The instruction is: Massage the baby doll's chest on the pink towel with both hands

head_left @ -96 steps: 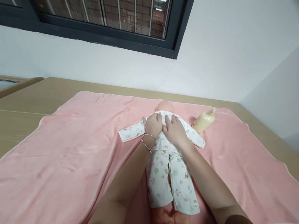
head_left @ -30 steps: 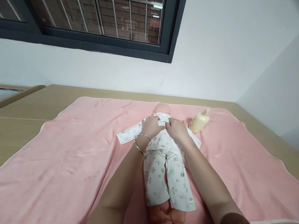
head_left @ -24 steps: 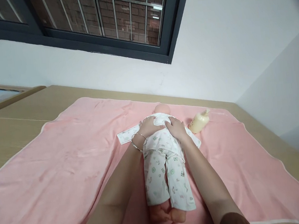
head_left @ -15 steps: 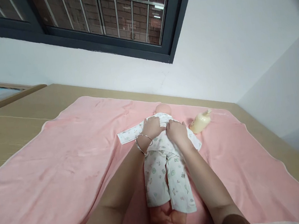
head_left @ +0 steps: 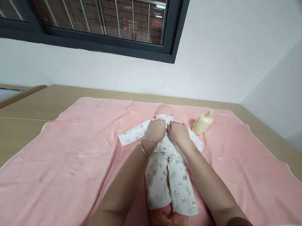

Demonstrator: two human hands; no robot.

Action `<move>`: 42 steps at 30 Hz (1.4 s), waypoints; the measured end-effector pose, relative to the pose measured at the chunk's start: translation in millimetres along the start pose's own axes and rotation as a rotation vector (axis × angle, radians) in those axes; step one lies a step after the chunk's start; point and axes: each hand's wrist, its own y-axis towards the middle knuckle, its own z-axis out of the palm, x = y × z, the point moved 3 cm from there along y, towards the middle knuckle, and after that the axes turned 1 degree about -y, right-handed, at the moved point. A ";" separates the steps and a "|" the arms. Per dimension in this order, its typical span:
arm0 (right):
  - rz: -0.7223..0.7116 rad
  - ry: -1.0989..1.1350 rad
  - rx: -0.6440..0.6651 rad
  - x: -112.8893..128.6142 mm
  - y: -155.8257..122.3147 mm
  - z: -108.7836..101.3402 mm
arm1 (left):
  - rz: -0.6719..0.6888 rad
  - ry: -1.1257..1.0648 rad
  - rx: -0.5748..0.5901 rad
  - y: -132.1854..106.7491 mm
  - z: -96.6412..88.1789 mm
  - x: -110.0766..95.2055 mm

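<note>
A baby doll (head_left: 164, 110) lies stretched out with its head toward the wall, dressed in a white patterned shirt (head_left: 165, 145) and matching trousers (head_left: 158, 184). My left hand (head_left: 156, 129), a silver bangle at its wrist, is closed on the upper front of the shirt with its fingers curled in. Beside it, my right hand (head_left: 178, 131) also has bent fingers closed at the shirt front. Both hands nearly meet over the doll's chest; the fingertips and the cloth between them are partly hidden. The doll's bare feet (head_left: 170, 219) poke out of the trouser legs.
A pink blanket (head_left: 63, 154) lies under the doll on a wooden surface (head_left: 20, 134). Right of the doll, a cream-coloured bottle (head_left: 202, 123) rests on the blanket. Behind are a white wall (head_left: 211, 67) and a dark-framed window (head_left: 106, 44) with bars.
My left hand has shifted slightly right and its fingers have curled in more at the shirt front. My right hand has barely moved. Doll and bottle stay in place.
</note>
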 end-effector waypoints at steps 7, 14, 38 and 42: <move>0.031 0.188 0.022 -19.7 17.0 13.4 | -0.042 -0.187 0.066 14.3 19.7 32.5; 0.030 0.224 -0.002 -22.9 19.7 21.1 | -0.066 -0.223 0.099 18.6 29.3 42.9; 0.052 0.211 0.004 -19.9 18.6 18.5 | -0.131 -0.245 0.206 14.8 29.8 37.1; 0.047 0.199 0.000 -19.7 18.0 17.3 | -0.133 -0.236 0.208 13.7 27.4 35.4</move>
